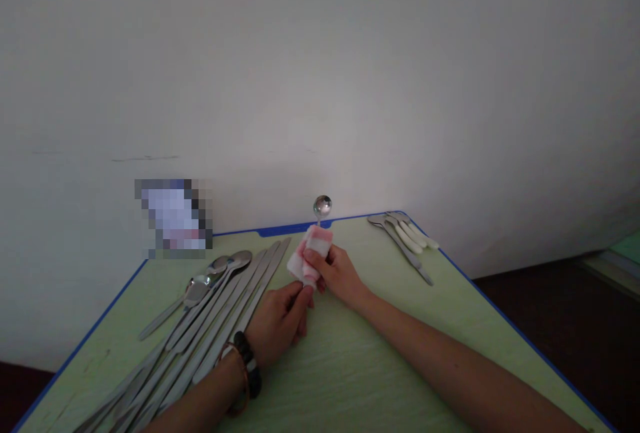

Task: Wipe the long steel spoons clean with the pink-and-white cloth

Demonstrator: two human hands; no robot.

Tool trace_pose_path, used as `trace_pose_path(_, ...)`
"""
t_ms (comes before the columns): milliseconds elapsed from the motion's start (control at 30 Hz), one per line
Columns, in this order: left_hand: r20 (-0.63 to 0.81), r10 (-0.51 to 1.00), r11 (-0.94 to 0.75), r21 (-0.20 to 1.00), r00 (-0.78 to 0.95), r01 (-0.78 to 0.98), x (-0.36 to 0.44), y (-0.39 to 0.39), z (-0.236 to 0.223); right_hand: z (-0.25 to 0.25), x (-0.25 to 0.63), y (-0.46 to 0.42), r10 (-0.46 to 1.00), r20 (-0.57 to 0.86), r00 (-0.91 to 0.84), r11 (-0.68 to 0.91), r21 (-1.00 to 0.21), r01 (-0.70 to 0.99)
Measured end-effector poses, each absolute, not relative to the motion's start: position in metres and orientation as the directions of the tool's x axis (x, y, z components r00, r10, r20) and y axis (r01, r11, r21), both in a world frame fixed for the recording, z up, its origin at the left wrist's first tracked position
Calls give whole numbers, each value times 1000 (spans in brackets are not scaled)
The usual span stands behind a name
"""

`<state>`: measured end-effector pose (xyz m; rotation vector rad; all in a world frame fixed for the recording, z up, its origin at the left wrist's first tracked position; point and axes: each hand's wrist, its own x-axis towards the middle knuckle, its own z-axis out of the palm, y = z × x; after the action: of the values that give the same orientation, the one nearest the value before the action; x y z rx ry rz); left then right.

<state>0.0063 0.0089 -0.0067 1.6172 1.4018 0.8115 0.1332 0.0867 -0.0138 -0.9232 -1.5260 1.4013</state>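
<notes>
Pink and white cloth (pixel 317 243) is folded about the handle of a spoon (pixel 323 206) in the head view, the spoon's bowl showing beyond it. The right hand (pixel 337 276) clamps the cloth; the left hand's (pixel 283 316) fingers are pinched together at what seems the handle's lower end, partly hidden. The spoon is above the green table (pixel 390 353), between knives (pixel 253 280) and white-handled forks (pixel 411 236). A loose left pinch could let the spoon twist or slip under the cloth's pull; a lowered left wrist could snag its dark bracelet (pixel 249 365) on the knives.
</notes>
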Motion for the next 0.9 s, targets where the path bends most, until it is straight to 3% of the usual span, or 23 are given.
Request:
trace_pose_path(433, -75, 989, 23, 928, 128, 371, 7, 11, -15, -15, 134, 88, 922, 97, -374, 97, -995, -20)
trace_pose_path(900, -80, 983, -4, 890, 165, 456, 7, 10, -6, -17, 134, 90, 926, 49, -374, 37, -999, -38)
